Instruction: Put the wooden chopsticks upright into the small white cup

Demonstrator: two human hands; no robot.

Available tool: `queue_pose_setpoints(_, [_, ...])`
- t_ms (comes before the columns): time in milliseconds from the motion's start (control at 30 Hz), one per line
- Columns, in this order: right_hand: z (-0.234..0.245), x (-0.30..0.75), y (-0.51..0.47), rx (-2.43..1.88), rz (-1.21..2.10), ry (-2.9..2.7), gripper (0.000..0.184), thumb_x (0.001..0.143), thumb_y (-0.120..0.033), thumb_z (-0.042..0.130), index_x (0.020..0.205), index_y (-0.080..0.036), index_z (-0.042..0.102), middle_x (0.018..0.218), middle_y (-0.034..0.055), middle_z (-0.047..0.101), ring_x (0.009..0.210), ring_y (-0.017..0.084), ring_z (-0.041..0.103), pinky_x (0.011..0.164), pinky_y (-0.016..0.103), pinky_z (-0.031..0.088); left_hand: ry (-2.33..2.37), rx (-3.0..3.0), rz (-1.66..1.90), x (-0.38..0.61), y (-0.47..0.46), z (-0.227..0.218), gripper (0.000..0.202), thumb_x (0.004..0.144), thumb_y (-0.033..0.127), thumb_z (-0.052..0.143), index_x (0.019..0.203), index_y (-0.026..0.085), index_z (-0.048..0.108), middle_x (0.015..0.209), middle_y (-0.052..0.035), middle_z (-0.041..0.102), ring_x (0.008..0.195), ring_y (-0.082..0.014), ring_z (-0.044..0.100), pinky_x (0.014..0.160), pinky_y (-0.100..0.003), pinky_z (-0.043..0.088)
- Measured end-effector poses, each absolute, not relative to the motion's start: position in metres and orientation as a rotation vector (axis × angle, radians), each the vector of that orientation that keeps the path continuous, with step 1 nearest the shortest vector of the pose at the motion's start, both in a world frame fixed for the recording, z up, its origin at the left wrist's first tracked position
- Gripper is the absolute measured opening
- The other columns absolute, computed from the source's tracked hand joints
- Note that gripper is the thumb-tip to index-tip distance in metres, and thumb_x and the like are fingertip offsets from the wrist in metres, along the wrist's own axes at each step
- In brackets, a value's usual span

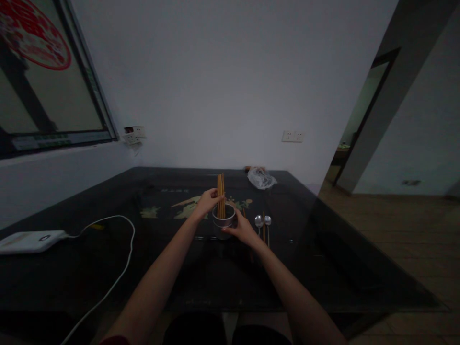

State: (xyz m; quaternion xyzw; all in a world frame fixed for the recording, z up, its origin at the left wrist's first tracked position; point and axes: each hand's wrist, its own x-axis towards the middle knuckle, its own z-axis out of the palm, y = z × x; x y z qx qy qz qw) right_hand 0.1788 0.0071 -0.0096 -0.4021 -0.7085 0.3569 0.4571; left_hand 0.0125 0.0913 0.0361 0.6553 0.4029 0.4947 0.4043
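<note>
A small round metal holder stands on the dark glass table in front of me. A bundle of wooden chopsticks stands upright in it. My left hand is closed round the chopsticks just above the holder's rim. My right hand grips the holder's right side, fingers wrapped on its wall. Two metal spoons and a single chopstick lie on the table just right of my right hand.
A white device with a white cable lies at the table's left. A crumpled clear plastic bag sits at the far edge by the wall. A doorway opens at the right, with wooden floor beside the table.
</note>
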Motion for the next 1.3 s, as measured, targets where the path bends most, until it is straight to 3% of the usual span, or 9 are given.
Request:
queue_pose_setpoints(333, [-0.014, 0.181, 0.008, -0.911, 0.845, -1.801, 0.086, 0.064, -0.027, 0.077, 0.138, -0.019, 0.035, 0.137, 0.0121, 0.048, 0.127, 0.023, 0.047, 0.107, 0.037, 0.034, 1.112, 1.639, 1.524, -0.008, 0.067, 0.053, 0.043, 0.074, 0.039, 0.063, 0.110, 0.017, 0.056, 0.105, -0.0085, 0.064, 0.095, -0.0197, 0.062, 0.079, -0.032, 0.053])
queue_pose_setpoints(500, [-0.016, 0.182, 0.009, -0.926, 0.828, -1.806, 0.087, 0.062, -0.026, 0.079, 0.137, -0.019, 0.036, 0.136, 0.0122, 0.050, 0.126, 0.024, 0.047, 0.107, 0.038, 0.034, 1.115, 1.612, 1.639, -0.026, 0.043, 0.042, 0.033, 0.077, 0.041, 0.059, 0.100, 0.017, 0.058, 0.096, -0.0057, 0.065, 0.091, -0.0176, 0.063, 0.080, -0.030, 0.052])
queue_pose_setpoints(667, [-0.018, 0.184, 0.008, -0.895, 0.854, -1.773, 0.082, 0.063, -0.023, 0.077, 0.136, -0.021, 0.039, 0.134, 0.0104, 0.052, 0.125, 0.024, 0.048, 0.105, 0.039, 0.037, 1.140, 1.582, 1.393, -0.028, 0.045, 0.014, 0.033, 0.071, 0.042, 0.063, 0.092, 0.016, 0.060, 0.093, -0.0077, 0.068, 0.087, -0.0204, 0.066, 0.071, -0.031, 0.053])
queue_pose_setpoints(767, [-0.017, 0.184, 0.006, -0.907, 0.864, -1.772, 0.082, 0.063, -0.023, 0.077, 0.136, -0.021, 0.039, 0.133, 0.0108, 0.052, 0.124, 0.025, 0.049, 0.103, 0.040, 0.039, 1.159, 1.598, 1.224, -0.029, 0.049, 0.005, 0.025, 0.070, 0.036, 0.063, 0.086, 0.017, 0.064, 0.093, -0.0086, 0.069, 0.087, -0.0224, 0.067, 0.066, -0.030, 0.053])
queue_pose_setpoints(1000, [-0.011, 0.193, 0.007, -0.962, 0.897, -1.762, 0.084, 0.060, -0.019, 0.078, 0.135, -0.024, 0.040, 0.124, 0.0096, 0.057, 0.114, 0.023, 0.056, 0.090, 0.036, 0.048, 1.178, 1.623, 1.159, -0.028, 0.045, 0.005, 0.015, 0.071, 0.023, 0.057, 0.081, 0.016, 0.066, 0.084, -0.0068, 0.070, 0.081, -0.0210, 0.067, 0.069, -0.031, 0.053])
queue_pose_setpoints(1067, [-0.010, 0.205, 0.011, -1.048, 0.843, -1.756, 0.076, 0.061, -0.018, 0.075, 0.130, -0.023, 0.045, 0.116, 0.0080, 0.060, 0.107, 0.021, 0.059, 0.083, 0.033, 0.050, 1.173, 1.644, 1.221, -0.026, 0.043, 0.007, 0.015, 0.072, 0.023, 0.056, 0.082, 0.016, 0.065, 0.084, -0.0068, 0.070, 0.081, -0.0203, 0.067, 0.071, -0.032, 0.052])
queue_pose_setpoints(1200, [-0.005, 0.232, 0.018, -1.390, 0.558, -1.748, 0.036, 0.071, -0.019, 0.065, 0.107, -0.018, 0.060, 0.091, 0.0038, 0.066, 0.083, 0.017, 0.063, 0.073, 0.029, 0.049, 1.212, 1.733, 1.420, -0.025, 0.031, 0.019, 0.020, 0.079, 0.032, 0.054, 0.086, 0.015, 0.062, 0.080, -0.0058, 0.068, 0.074, -0.0182, 0.064, 0.067, -0.029, 0.050])
queue_pose_setpoints(1300, [-0.002, 0.243, 0.017, -1.707, 0.368, -1.777, 0.015, 0.080, -0.021, 0.057, 0.092, -0.018, 0.066, 0.085, 0.0049, 0.069, 0.080, 0.017, 0.063, 0.072, 0.026, 0.046, 1.237, 1.915, 1.531, -0.022, 0.012, 0.030, 0.024, 0.085, 0.037, 0.050, 0.084, 0.017, 0.062, 0.073, -0.0039, 0.065, 0.067, -0.0164, 0.061, 0.064, -0.028, 0.048])
